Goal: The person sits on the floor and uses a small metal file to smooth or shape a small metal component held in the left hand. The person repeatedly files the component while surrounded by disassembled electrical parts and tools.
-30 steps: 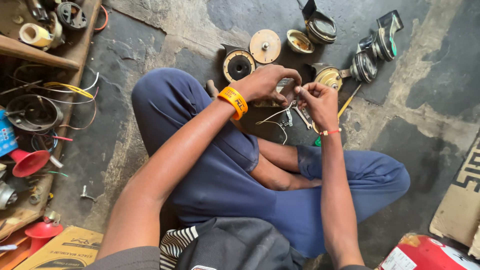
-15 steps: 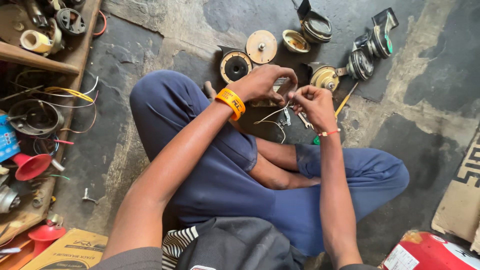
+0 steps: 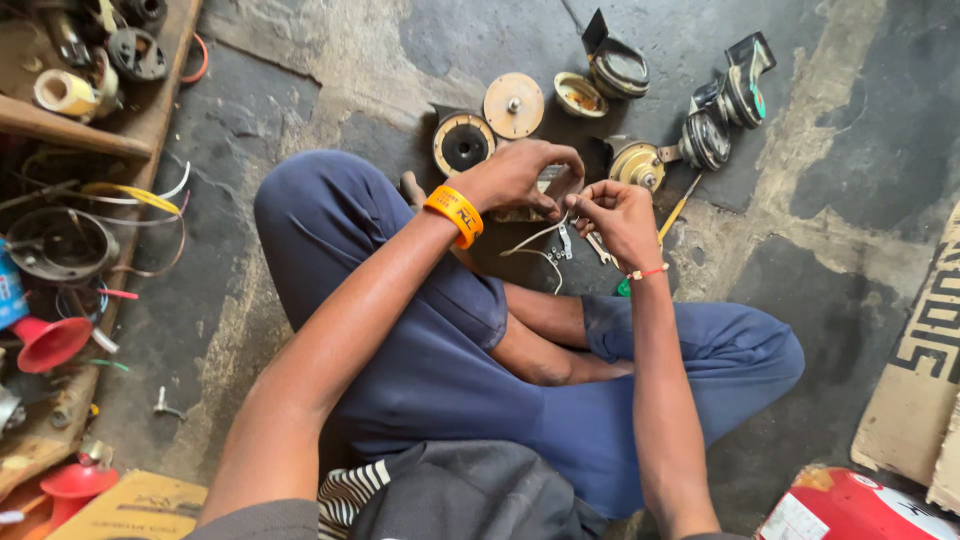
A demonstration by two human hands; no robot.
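I sit cross-legged on a concrete floor in blue trousers. My left hand (image 3: 525, 175), with an orange wristband, and my right hand (image 3: 618, 215), with a thin red thread bracelet, meet above my knees. Both pinch a small part with pale wires (image 3: 535, 240) hanging from it. The part itself is mostly hidden by my fingers. Small metal terminals (image 3: 563, 243) dangle just under the hands.
Round horn parts lie on the floor ahead: a black-centred disc (image 3: 464, 143), a tan disc (image 3: 513, 104), a brass-coloured unit (image 3: 640, 163), black horns (image 3: 706, 138). A screwdriver (image 3: 672, 215) lies by my right hand. A wooden shelf (image 3: 70, 120) with wires and red funnels stands left. Cardboard (image 3: 925, 380) lies right.
Both hands stay together on the wired part with only slight finger shifts. The view has drifted a little.
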